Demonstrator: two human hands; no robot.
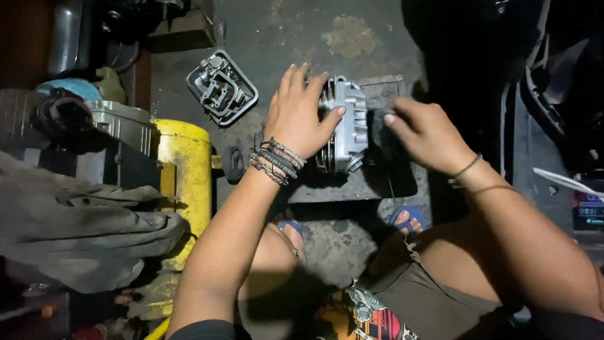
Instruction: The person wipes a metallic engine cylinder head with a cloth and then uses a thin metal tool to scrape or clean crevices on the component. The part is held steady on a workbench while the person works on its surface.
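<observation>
Gripping the finned cylinder (pixel 345 123), left hand (pixel 297 116) hides its side — right hand's (pixel 428 129) hold blurred, unclear.

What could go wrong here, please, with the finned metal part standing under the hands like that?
The finned metal part stands on edge on a dark slab, steadied by the left hand; it might tip toward the sandalled toes just below. The right hand is blurred, so it may slip against the fins.
</observation>
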